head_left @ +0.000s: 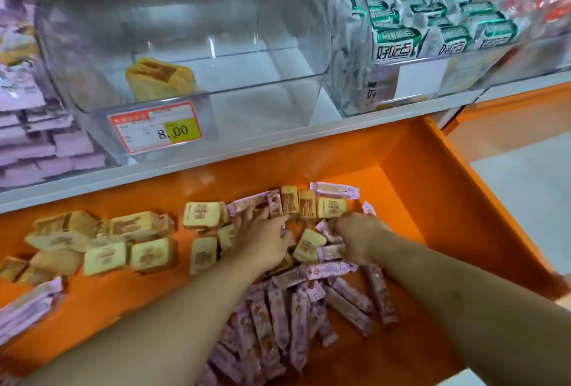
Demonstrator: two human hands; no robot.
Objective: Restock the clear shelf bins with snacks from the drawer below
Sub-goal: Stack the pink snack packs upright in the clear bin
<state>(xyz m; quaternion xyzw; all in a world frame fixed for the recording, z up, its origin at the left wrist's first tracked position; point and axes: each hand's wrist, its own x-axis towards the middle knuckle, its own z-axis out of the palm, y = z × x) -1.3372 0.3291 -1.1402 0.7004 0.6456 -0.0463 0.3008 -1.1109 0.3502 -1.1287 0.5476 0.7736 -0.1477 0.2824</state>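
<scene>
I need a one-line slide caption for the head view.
Both hands, left and right, gather yellow snack packs in the orange drawer below a nearly empty clear bin.

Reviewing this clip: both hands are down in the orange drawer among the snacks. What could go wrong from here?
1. Yellow packs and pink bars lie mixed where the left hand and right hand are reaching, so pink bars might get scooped up for the near-empty clear bin, which holds a single yellow pack.
2. A big two-handed load may spill on the lift past the shelf edge.
</scene>
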